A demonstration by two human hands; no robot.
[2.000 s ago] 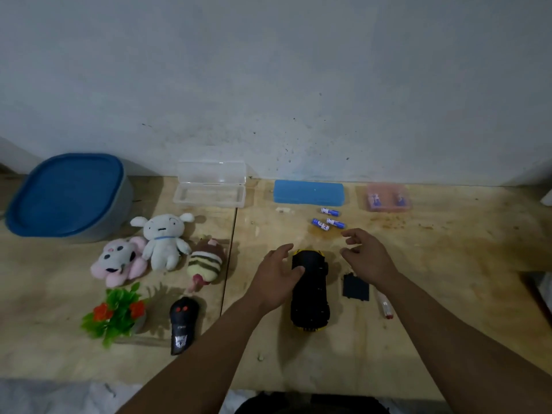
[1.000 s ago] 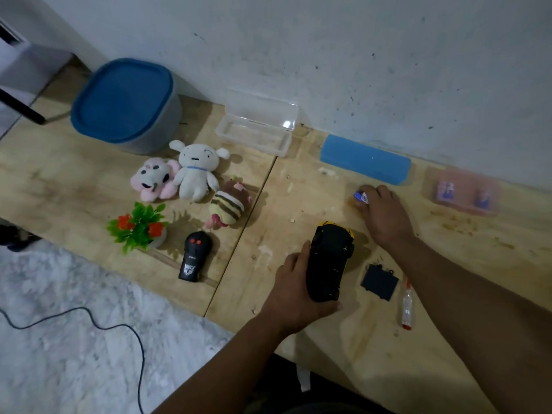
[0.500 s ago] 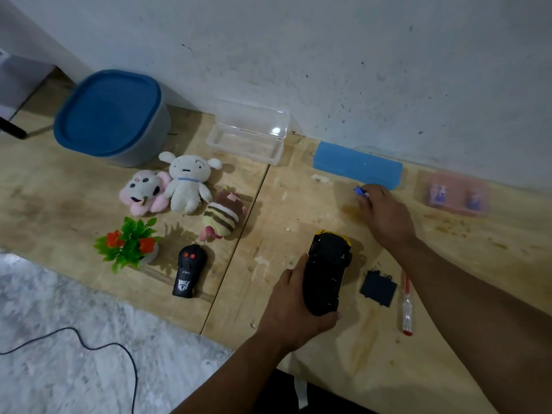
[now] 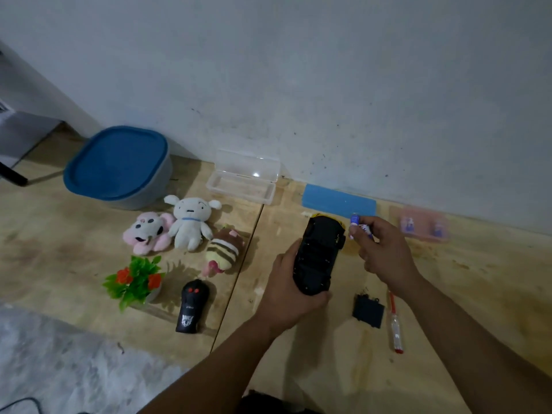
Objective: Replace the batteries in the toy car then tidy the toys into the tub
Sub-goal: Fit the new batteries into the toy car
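So your wooden table point(image 4: 448, 294) carries everything, with the blue-lidded tub point(image 4: 119, 165) far left against the wall. Near it lie the three plush toys: the pink one point(image 4: 148, 234), the white one point(image 4: 189, 222) and the striped one point(image 4: 222, 252).

Your left hand point(image 4: 286, 294) grips the toy car point(image 4: 318, 255) by its near end, fingers curled round the body, which is turned underside up and lifted off the table. Just right of the car's far end, your right hand point(image 4: 385, 252) pinches blue batteries point(image 4: 358, 225) in its fingertips; motion blur leaves their number unclear, perhaps two.

Near you on the right, the black battery cover point(image 4: 368, 310) lies flat beside the red-tipped screwdriver point(image 4: 395, 324). The black remote point(image 4: 191, 309) sits near left, next to the small plastic plant point(image 4: 134, 279).
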